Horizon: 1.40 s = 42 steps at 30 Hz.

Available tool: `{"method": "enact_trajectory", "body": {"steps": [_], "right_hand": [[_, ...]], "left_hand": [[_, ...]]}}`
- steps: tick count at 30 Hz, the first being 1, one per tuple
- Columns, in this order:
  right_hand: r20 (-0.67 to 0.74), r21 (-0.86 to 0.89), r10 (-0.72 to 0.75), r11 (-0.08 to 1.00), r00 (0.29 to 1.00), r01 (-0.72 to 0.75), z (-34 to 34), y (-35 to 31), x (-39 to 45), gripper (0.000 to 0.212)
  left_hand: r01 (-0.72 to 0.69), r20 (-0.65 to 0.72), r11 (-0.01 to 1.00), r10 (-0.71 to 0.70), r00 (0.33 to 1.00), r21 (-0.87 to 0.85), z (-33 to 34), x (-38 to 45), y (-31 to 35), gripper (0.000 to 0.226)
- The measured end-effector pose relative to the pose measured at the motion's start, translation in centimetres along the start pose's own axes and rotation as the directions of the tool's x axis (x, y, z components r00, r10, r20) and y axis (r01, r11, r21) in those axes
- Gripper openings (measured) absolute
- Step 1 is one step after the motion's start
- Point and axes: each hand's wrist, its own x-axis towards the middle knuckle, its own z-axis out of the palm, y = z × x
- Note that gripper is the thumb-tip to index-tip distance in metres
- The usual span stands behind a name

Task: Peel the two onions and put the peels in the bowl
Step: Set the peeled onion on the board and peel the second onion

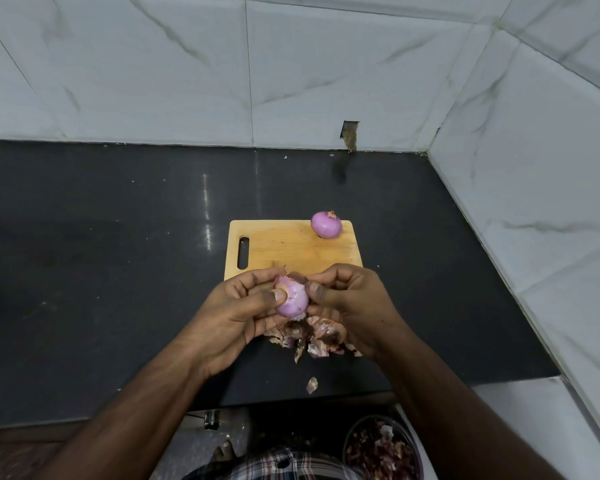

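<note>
My left hand (236,311) holds a pink-purple onion (291,297) above the front edge of the wooden cutting board (284,249), thumb pressed on its side. My right hand (352,299) pinches the skin at the onion's right side. A second, peeled onion (325,224) sits on the board's far right corner. A heap of dry peels (317,337) lies on the black counter under my hands, and one loose peel (311,385) lies nearer the counter edge. A bowl (381,448) holding peels stands below the counter at the bottom right, partly hidden by my right arm.
The black counter (101,271) runs to a tiled wall at the back and on the right. A dark hole (350,135) breaks the back wall's base. Below the counter edge I see a checked garment (278,467) and a bare foot (224,453).
</note>
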Motion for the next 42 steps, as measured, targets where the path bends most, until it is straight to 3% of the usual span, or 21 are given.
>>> {"method": "enact_trajectory", "body": {"steps": [3, 7, 14, 19, 22, 30, 34, 39, 42], "right_hand": [[-0.015, -0.005, 0.040, 0.999, 0.999, -0.040, -0.2, 0.1, 0.1, 0.007], [-0.052, -0.058, 0.008, 0.998, 0.999, -0.011, 0.3, 0.1, 0.0, 0.025], [0.041, -0.237, -0.042, 0.970, 0.998, 0.050, 0.3, 0.4, -0.1, 0.027], [0.000, -0.063, -0.007, 0.998, 1.000, 0.007, 0.3, 0.2, 0.0, 0.008], [-0.049, -0.094, -0.011, 0.996, 0.999, 0.007, -0.3, 0.3, 0.5, 0.014], [-0.073, -0.200, -0.046, 0.979, 0.996, 0.031, -0.2, 1.4, 0.5, 0.023], [-0.099, -0.165, 0.010, 0.986, 0.995, -0.027, -1.1, 1.0, 0.1, 0.020], [-0.083, -0.465, -0.032, 0.885, 0.996, -0.010, -2.1, 0.5, -0.3, 0.027], [0.025, -0.564, -0.003, 0.825, 1.000, 0.017, -1.9, -0.1, -0.7, 0.037]], "left_hand": [[-0.013, 0.017, 1.000, 0.013, 1.000, 0.008, 0.0, 0.0, -0.2, 0.050], [-0.012, 0.036, 1.000, 0.012, 0.999, -0.009, -0.1, 0.0, -0.4, 0.052], [-0.022, 0.025, 1.000, 0.022, 0.999, 0.002, 0.0, 0.4, -0.4, 0.051], [-0.049, 0.001, 0.996, 0.049, 0.999, 0.069, 0.2, 0.4, -0.4, 0.052], [-0.051, -0.001, 0.996, 0.052, 0.999, 0.077, 0.4, 0.4, -0.4, 0.052], [-0.019, 0.048, 0.999, 0.021, 0.999, -0.047, 0.1, 0.5, -0.1, 0.044], [0.029, 0.030, 0.989, -0.024, 0.999, -0.143, -0.2, 0.5, 0.1, 0.048], [0.067, -0.003, 0.971, -0.070, 0.998, -0.229, -0.5, 0.4, 0.1, 0.046], [0.069, -0.001, 0.979, -0.071, 0.997, -0.192, -0.4, 0.3, 0.0, 0.047]]}}
